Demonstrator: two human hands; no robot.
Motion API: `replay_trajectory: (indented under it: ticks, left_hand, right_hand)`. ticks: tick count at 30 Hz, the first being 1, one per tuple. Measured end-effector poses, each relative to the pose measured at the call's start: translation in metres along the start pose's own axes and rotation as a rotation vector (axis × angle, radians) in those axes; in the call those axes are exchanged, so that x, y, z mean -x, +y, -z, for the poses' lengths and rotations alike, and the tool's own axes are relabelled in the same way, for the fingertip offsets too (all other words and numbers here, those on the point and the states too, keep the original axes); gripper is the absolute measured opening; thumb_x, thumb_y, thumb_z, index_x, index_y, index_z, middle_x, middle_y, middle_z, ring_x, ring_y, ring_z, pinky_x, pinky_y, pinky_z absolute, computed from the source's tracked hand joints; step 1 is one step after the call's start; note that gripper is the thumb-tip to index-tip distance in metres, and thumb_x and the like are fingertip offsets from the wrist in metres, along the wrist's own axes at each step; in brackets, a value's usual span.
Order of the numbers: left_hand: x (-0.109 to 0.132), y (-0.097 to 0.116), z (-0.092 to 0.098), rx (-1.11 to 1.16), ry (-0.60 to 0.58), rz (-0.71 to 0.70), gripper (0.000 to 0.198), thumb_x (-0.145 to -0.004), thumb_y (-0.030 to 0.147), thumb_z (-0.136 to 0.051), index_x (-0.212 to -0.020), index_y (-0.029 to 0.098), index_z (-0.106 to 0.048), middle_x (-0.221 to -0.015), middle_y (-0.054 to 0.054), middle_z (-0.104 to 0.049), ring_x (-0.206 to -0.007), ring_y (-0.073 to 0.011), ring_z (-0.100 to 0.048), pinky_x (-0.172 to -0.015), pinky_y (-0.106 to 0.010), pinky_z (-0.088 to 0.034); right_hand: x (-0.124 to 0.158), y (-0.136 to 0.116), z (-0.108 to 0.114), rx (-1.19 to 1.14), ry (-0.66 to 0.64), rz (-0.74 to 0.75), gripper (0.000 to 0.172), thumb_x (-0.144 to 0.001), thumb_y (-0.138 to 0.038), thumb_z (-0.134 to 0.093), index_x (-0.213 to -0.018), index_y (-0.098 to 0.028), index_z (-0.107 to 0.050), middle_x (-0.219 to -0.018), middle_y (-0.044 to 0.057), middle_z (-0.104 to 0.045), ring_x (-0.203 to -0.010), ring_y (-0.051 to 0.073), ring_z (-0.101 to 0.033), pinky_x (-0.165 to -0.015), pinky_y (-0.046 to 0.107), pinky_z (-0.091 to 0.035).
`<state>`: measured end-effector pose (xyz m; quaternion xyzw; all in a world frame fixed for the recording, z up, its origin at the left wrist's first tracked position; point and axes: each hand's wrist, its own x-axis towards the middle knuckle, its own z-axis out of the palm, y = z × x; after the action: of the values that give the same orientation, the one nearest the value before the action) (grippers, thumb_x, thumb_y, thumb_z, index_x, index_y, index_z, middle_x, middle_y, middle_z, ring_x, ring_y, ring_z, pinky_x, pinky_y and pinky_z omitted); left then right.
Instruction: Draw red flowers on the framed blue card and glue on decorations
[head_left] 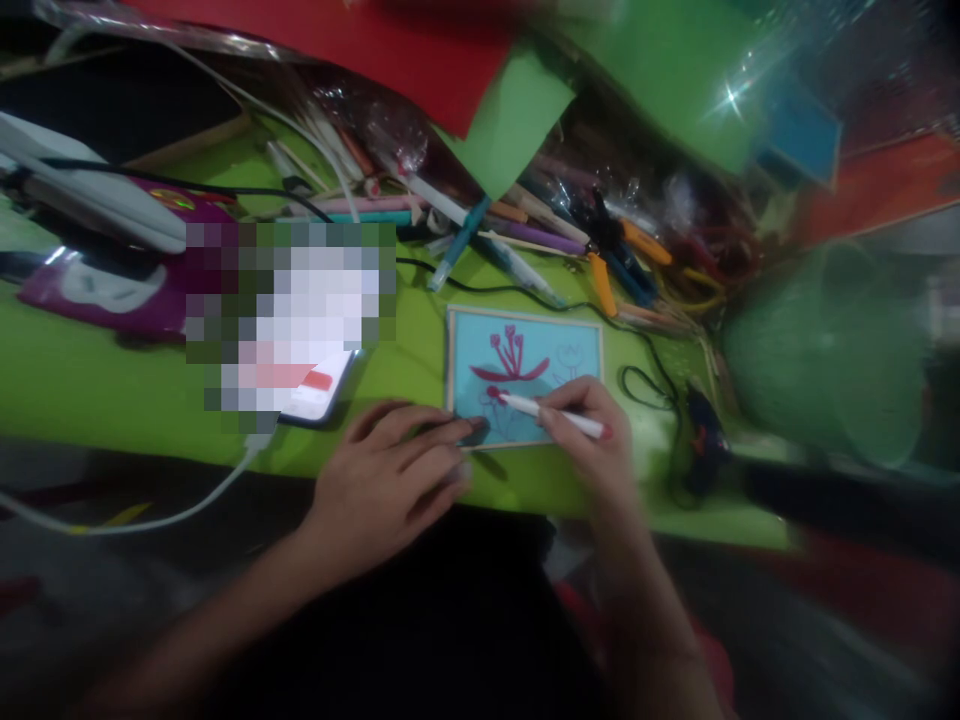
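Note:
A small blue card with a pale border (525, 345) lies on the green tabletop, bearing a dark red flower drawing and fainter outlines of other flowers. My right hand (596, 430) grips a white marker (562, 413) with a red end, its tip down at a red patch on the card's lower half. Resting at the card's lower left corner is my left hand (401, 465), fingers stretched out and touching the card's edge. Part of the drawing's right side is covered by my right hand.
A lit phone (319, 385), partly pixelated, lies left with a white cable (187, 515). Markers, sticks and orange-handled pliers (634, 245) clutter the back, beneath red paper (390, 50). A green container (817, 350) stands right, and a purple packet (112, 285) lies far left.

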<state>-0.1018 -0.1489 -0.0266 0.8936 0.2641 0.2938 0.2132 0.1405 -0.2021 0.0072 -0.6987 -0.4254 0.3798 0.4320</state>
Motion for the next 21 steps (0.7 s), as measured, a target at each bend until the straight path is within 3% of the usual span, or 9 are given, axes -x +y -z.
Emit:
replay_trajectory:
  ticks: [21]
  left_hand:
    - [-0.0006,0.0003,0.0015,0.007,-0.038,0.004,0.011,-0.102,0.029,-0.060,-0.104,0.026,-0.070,-0.124,0.004,-0.079,-0.113,-0.0262,-0.068,-0.099,-0.047,-0.044]
  right_hand:
    - [0.0023,-0.0019,0.0003,0.007,-0.036,0.002,0.009,-0.084,-0.030,-0.080,-0.084,-0.025,-0.073,-0.072,-0.003,-0.071,-0.063,0.013,-0.059,-0.055,0.024,-0.042]
